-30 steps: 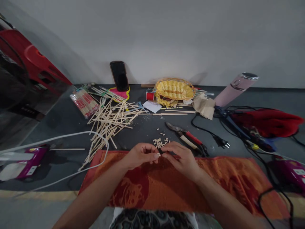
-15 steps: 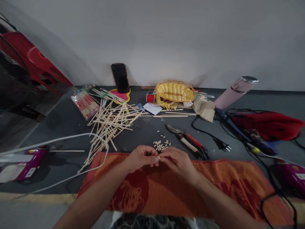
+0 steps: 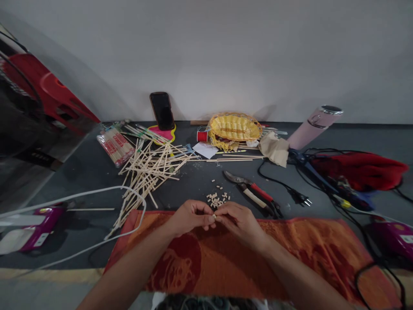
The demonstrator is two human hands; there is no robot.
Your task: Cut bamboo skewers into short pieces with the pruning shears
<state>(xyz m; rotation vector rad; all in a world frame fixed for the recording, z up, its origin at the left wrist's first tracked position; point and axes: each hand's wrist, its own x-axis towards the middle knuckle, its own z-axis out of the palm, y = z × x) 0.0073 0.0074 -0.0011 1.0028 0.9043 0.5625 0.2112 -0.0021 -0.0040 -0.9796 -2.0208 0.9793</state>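
Over the orange towel (image 3: pixel 226 258), my left hand (image 3: pixel 195 217) and my right hand (image 3: pixel 238 221) meet at the fingertips. Between them is a short piece of wooden stick (image 3: pixel 214 216), pinched by both thumbs and forefingers and mostly covered. Just beyond my fingers lies a small heap of similar cut stick pieces (image 3: pixel 217 199) on the dark table. Pruning shears (image 3: pixel 253 191) with red and pale handles rest to the right of the heap, blades pointing away to the left.
Long wooden sticks (image 3: pixel 151 168) are piled at left, beside a glue gun (image 3: pixel 41 228) with a white cord. Along the wall stand a phone (image 3: pixel 162 110), a yellow basket (image 3: pixel 236 127), a red thread spool (image 3: pixel 202 136) and a pink flask (image 3: pixel 314 127). Black cables and a plug (image 3: pixel 300 197) lie at right.
My hands stay together around the small stick piece, with only a slight shift of the fingers. The whole view has tilted a little, so the table objects sit slightly lower.
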